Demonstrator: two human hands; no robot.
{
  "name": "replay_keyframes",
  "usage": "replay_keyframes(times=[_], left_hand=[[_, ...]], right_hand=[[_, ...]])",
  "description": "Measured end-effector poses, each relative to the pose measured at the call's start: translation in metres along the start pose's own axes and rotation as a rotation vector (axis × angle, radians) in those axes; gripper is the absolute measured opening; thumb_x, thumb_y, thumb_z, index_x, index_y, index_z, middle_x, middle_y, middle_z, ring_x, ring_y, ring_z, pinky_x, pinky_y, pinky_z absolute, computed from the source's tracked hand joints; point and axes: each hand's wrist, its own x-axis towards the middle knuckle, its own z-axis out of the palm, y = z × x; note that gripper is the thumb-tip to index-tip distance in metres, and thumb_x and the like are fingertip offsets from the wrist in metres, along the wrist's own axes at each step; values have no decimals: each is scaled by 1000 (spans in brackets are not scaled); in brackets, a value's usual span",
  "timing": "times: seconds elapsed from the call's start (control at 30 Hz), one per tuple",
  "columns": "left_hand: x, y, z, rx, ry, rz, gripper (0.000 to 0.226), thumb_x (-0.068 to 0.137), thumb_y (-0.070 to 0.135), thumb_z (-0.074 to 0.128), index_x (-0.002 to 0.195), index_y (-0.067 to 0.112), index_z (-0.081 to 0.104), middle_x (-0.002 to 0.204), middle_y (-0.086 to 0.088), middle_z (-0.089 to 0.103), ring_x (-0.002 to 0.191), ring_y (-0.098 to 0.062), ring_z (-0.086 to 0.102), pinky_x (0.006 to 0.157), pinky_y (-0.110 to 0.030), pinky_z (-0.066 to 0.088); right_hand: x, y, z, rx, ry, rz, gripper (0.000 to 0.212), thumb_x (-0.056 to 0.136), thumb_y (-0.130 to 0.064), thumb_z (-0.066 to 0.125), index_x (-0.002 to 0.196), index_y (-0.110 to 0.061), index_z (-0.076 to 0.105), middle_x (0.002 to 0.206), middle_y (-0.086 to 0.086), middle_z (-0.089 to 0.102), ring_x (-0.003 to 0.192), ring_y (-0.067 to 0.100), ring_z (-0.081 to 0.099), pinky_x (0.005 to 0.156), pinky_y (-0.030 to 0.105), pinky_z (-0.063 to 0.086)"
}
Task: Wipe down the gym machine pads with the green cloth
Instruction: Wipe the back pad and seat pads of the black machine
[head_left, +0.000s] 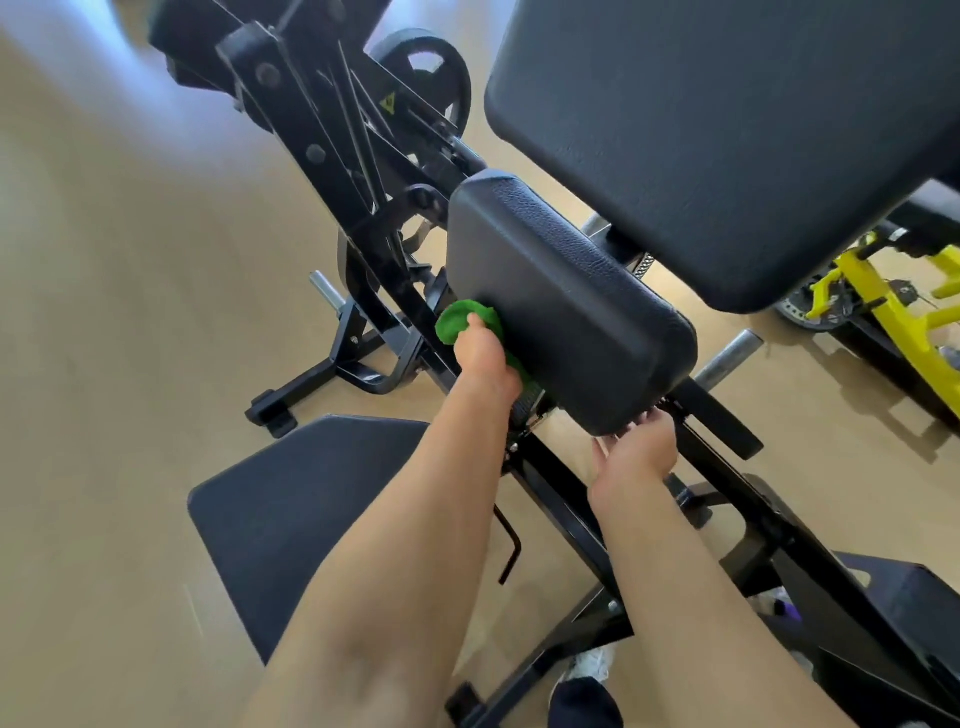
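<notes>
A black padded block (566, 306) sits at the middle of the gym machine, below a larger black pad (727, 135) at the upper right. My left hand (485, 358) presses a bunched green cloth (460, 322) against the left side face of the smaller pad. Part of the cloth is hidden under my fingers. My right hand (636, 449) grips the lower near corner of the same pad from underneath, fingertips tucked out of sight. A flat black seat pad (291, 514) lies lower left, beneath my left forearm.
The machine's black steel frame (332, 135) runs up to the left with a weight plate (426, 73) behind it. Chrome pegs (727, 358) stick out beside the pad. A yellow machine (893, 306) stands at the right. Tan floor (104, 364) surrounds everything; a shoe (589, 667) shows at the bottom.
</notes>
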Motion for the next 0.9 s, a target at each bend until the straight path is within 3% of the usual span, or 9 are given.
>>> replay_keyframes(times=[0.07,0.23,0.3,0.37,0.5,0.63,0.73,0.83,0.9], left_hand=[[5,10,2,-38,26,43,34,104,35,49,130,15,53,119,-5,61,105,-29,57,97,-48,46],[-24,-33,-15,-30,-47,-18,43,104,38,47,139,14,53,135,-9,60,116,-30,58,105,-51,45],[-33,-39,-20,14,-101,-88,33,105,31,46,130,12,56,131,-11,60,118,-31,56,109,-53,42],[-28,-25,-17,84,-87,-85,21,105,24,45,115,11,58,117,-11,60,105,-29,56,100,-46,44],[5,27,0,45,-12,58,40,106,27,44,141,9,50,140,-12,57,115,-28,57,90,-42,46],[40,58,9,14,-60,140,38,100,36,49,134,22,58,138,-9,60,116,-30,58,103,-55,45],[51,82,12,104,-198,252,28,100,35,51,124,32,66,129,-6,65,119,-29,59,107,-52,45],[39,109,15,294,-389,394,39,97,40,54,135,35,61,134,0,66,126,-22,60,109,-47,45],[23,119,20,384,-433,522,36,97,37,53,132,33,64,131,2,68,126,-19,61,112,-46,45]], right_hand=[[2,7,-4,-3,-27,57,33,106,-31,33,121,-19,60,131,6,64,115,24,60,107,38,46],[2,15,-7,-45,-26,99,33,106,-31,30,119,-18,58,123,5,66,113,24,65,103,39,48],[1,17,-5,-77,11,76,32,105,-28,30,115,-17,58,116,5,67,106,22,66,100,38,50],[4,16,-4,-79,45,89,33,104,-24,29,114,-14,59,114,6,67,102,21,67,94,36,50],[11,12,-1,-16,76,158,37,102,-20,27,116,-9,59,109,7,68,99,22,69,86,35,51],[16,16,-1,4,64,167,37,102,-19,25,115,-8,59,100,6,66,90,21,68,83,36,49],[20,15,1,-11,80,177,38,101,-17,24,113,-9,59,95,6,66,88,21,68,79,36,49],[16,15,4,-11,92,187,37,99,-18,24,106,-11,59,95,4,65,87,19,67,79,34,49],[10,15,4,-16,93,187,37,100,-19,23,109,-12,58,96,2,64,89,18,66,82,33,48]])
